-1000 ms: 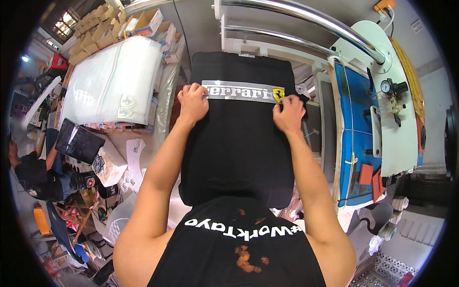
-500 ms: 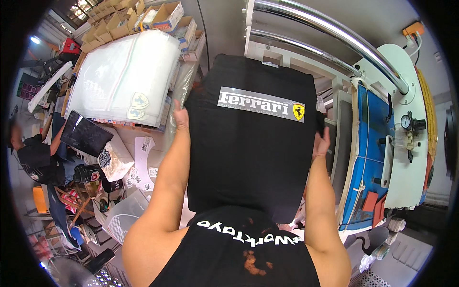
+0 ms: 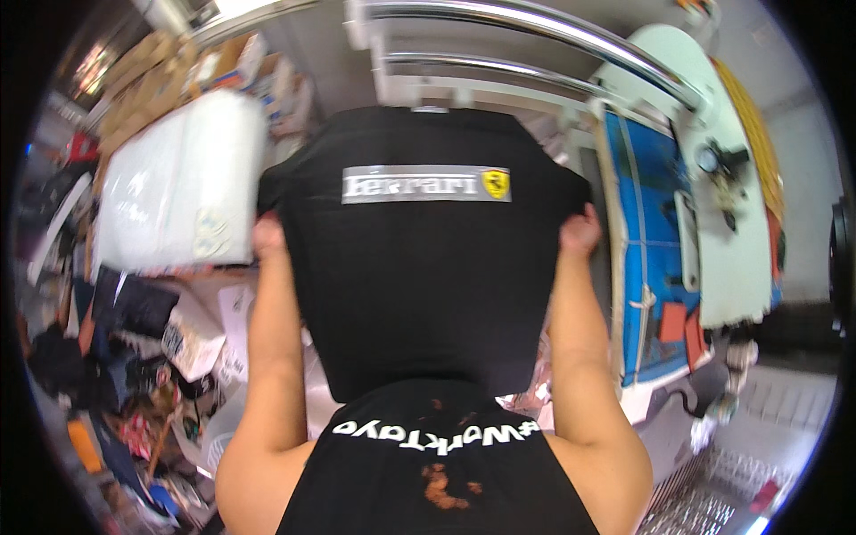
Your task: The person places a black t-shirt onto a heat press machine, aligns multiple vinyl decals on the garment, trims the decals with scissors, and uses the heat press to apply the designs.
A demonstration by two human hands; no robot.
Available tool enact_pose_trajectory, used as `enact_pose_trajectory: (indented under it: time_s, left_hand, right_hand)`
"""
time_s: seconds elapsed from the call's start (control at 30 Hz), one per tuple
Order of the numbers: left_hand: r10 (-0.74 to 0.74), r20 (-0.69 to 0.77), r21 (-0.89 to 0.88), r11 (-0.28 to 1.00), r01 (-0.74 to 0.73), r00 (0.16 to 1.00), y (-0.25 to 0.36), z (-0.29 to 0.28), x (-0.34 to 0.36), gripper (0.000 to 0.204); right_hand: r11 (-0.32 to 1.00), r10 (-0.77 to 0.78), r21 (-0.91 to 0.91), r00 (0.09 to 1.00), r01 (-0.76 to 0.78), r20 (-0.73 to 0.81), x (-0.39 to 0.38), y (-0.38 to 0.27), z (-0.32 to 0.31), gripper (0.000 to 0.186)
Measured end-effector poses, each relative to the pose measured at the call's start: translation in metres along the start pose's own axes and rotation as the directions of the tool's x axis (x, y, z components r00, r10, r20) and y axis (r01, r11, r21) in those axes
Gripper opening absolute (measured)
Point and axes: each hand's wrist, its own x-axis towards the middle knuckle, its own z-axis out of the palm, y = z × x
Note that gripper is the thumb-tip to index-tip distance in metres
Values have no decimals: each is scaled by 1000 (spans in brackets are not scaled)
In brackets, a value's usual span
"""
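Observation:
A black T-shirt (image 3: 428, 285) lies spread in front of me, its sleeves reaching out to either side. Across its upper part is a grey rectangular strip (image 3: 410, 185) of pale lettering, with a yellow shield emblem (image 3: 496, 184) at the right end. My left hand (image 3: 268, 234) is at the left edge below the sleeve, and my right hand (image 3: 580, 230) is at the matching right edge. Both have curled fingers gripping the fabric; the fingertips are blurred and partly hidden.
Stacked translucent sheets (image 3: 169, 187) and cardboard boxes (image 3: 147, 67) stand left. A press frame with steel bars (image 3: 526, 31) spans the back; its blue padded board (image 3: 651, 250) and gauge (image 3: 710, 159) are right. A dark-clothed person (image 3: 58, 366) is at far left amid clutter.
My hands left the lettered strip for the shirt's sides and are now a little farther up and out. The shirt's upper corners have spread outward; the strip remains on it.

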Motion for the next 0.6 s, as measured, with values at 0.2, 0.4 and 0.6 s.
enact_pose_trajectory:
  time_s: [0.2, 0.4, 0.6]
  left_hand:
    - [-36, -137, -57, 998, 28, 990, 3, -16, 17, 54]
    - [-198, 40, 87, 977, 194, 979, 1, 35, -32, 39]
    - [-132, -222, 762, 594, 257, 966, -3, 62, -136, 38]
  right_hand:
    - [998, -39, 56, 998, 36, 55, -16, -1, 15, 22]
    - [891, 172, -409, 980, -200, -104, -32, 1, 39, 51]
    - [-108, -218, -866, 838, 489, 501, -147, -14, 42, 23]
